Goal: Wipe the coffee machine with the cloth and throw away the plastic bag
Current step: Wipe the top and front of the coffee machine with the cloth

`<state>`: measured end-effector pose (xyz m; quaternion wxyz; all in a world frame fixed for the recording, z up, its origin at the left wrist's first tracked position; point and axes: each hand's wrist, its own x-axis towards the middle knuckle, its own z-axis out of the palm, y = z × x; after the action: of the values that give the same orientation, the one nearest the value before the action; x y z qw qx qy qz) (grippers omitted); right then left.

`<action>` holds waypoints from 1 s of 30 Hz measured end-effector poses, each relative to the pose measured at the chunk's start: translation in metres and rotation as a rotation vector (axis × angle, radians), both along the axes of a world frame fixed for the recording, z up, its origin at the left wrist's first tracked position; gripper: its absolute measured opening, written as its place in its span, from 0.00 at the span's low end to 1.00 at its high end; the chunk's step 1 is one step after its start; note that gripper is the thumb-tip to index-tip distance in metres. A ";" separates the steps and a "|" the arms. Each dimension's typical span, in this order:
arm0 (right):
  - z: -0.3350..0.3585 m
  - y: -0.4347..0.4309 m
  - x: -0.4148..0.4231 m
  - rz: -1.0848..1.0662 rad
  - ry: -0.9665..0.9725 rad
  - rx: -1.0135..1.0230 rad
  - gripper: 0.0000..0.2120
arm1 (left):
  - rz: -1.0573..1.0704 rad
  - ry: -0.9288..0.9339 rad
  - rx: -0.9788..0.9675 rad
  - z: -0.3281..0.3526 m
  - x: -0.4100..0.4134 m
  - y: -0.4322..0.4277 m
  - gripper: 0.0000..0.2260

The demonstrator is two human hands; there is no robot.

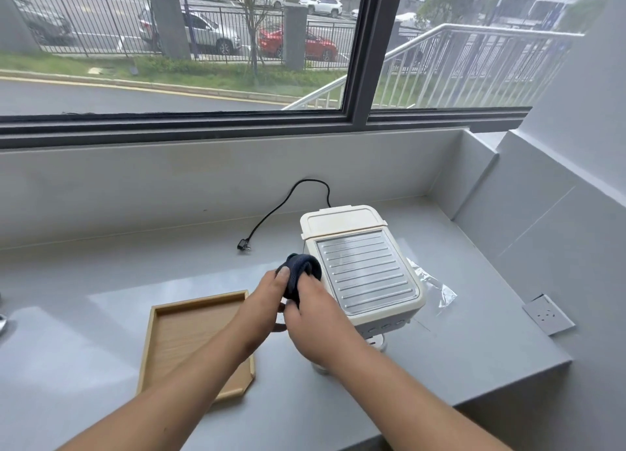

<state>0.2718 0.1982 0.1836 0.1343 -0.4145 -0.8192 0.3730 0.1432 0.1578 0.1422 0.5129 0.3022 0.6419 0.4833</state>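
A cream coffee machine (pixel 364 264) with a ribbed metal top stands on the grey counter (pixel 101 281). A dark blue cloth (pixel 299 269) is bunched up just left of the machine's top edge. Both hands hold it: my left hand (pixel 267 301) grips it from the left, my right hand (pixel 313 322) from below and right. A clear plastic bag (pixel 435 286) lies crumpled on the counter right of the machine, partly hidden behind it.
A shallow wooden tray (pixel 162 342) lies left of my hands. The machine's black cord and plug (pixel 244 246) trail to the back left. A wall socket plate (pixel 548 314) sits at the right. The counter ends near the right front.
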 end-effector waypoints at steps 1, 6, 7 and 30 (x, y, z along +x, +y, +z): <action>0.005 0.004 -0.005 -0.015 -0.027 -0.055 0.08 | -0.024 -0.046 0.016 0.002 0.002 0.000 0.29; 0.027 0.032 -0.018 -0.012 -0.199 -0.064 0.03 | 0.034 -0.271 0.063 0.007 0.005 0.013 0.21; 0.031 0.037 -0.017 0.002 -0.213 -0.040 0.04 | 0.063 -0.314 0.072 0.008 0.006 0.018 0.19; -0.010 0.097 0.088 0.212 -0.347 0.378 0.30 | 0.359 -0.293 0.083 -0.032 -0.022 0.118 0.09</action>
<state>0.3597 0.2951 0.1735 0.0271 -0.3518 -0.9238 0.1489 0.1213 0.2755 0.1105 0.4936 0.1305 0.5836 0.6315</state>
